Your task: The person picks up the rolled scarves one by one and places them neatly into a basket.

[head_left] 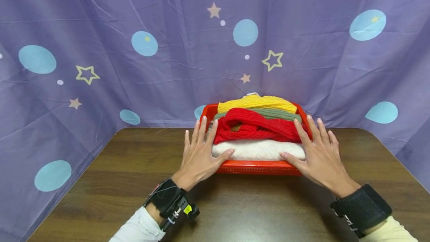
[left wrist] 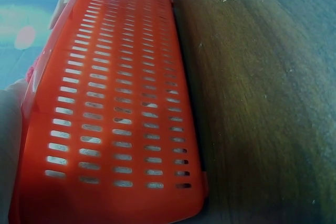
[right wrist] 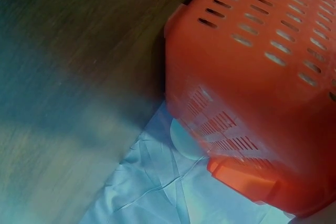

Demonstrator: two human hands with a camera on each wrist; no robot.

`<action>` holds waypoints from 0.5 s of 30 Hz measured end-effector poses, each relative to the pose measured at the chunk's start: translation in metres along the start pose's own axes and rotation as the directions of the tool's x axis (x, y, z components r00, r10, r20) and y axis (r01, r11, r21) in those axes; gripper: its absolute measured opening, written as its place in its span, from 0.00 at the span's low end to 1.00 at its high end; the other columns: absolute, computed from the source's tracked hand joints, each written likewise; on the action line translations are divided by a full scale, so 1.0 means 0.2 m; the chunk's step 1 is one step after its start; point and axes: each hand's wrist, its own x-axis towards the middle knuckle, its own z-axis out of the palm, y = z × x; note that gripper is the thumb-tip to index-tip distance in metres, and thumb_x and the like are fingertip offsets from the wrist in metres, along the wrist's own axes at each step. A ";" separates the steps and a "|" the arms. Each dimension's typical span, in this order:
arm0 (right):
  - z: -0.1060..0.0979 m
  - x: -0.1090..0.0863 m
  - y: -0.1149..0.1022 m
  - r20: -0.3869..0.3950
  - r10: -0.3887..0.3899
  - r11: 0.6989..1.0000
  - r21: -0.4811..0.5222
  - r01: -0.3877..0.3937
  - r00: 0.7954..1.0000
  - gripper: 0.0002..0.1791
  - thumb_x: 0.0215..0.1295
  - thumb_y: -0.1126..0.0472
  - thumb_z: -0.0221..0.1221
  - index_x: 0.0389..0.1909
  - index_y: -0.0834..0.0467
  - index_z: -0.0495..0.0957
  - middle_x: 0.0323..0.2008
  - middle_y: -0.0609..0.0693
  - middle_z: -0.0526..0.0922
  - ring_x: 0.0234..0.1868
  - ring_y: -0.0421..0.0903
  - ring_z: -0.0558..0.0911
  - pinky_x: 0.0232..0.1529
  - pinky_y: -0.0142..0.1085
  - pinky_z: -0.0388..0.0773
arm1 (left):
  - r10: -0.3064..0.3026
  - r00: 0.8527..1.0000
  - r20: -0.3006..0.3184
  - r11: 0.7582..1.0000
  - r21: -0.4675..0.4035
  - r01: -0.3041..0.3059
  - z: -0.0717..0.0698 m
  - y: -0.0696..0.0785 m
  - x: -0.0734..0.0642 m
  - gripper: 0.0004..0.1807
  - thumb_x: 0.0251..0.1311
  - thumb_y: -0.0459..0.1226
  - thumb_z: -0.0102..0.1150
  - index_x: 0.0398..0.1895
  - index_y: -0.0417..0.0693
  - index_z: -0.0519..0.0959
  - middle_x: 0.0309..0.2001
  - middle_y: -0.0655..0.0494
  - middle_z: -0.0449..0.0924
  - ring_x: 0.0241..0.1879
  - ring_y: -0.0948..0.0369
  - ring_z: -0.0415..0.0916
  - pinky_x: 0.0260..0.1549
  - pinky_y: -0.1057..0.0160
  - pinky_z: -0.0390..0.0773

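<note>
A red plastic basket with slotted walls stands on the table, filled with folded knits. From front to back lie a fluffy white piece, a red ribbed knit with a small brown tag, a green knit and a yellow knit. My left hand lies over the basket's left side, fingers spread and thumb at the front rim. On the right side, my right hand mirrors it with spread fingers. Both wrist views show the basket's outer walls; whether the fingertips touch its sides I cannot tell.
The brown wooden table has rounded back corners. Behind it hangs a purple curtain printed with stars and blue ovals, close to the back of the basket. Something white peeks out behind the yellow knit.
</note>
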 end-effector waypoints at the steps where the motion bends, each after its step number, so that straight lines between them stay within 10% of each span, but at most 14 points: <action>1: 0.00 0.00 0.00 0.003 0.001 1.000 0.001 -0.001 1.000 0.57 0.57 0.32 0.63 0.82 0.49 0.47 0.79 0.63 0.46 0.77 0.70 0.47 0.67 0.72 0.44 | -0.001 1.000 0.002 1.000 0.000 0.001 0.00 0.00 0.00 0.52 0.62 0.70 0.48 0.83 0.58 0.45 0.82 0.50 0.31 0.80 0.49 0.30 0.73 0.35 0.35; 15: -0.01 0.01 0.00 0.022 -0.003 1.000 -0.010 0.003 1.000 0.56 0.58 0.31 0.62 0.81 0.52 0.51 0.78 0.66 0.51 0.75 0.71 0.50 0.64 0.73 0.49 | -0.018 0.998 0.054 1.000 -0.002 0.018 0.00 0.00 0.01 0.53 0.61 0.71 0.47 0.83 0.60 0.43 0.82 0.50 0.31 0.80 0.47 0.30 0.72 0.34 0.35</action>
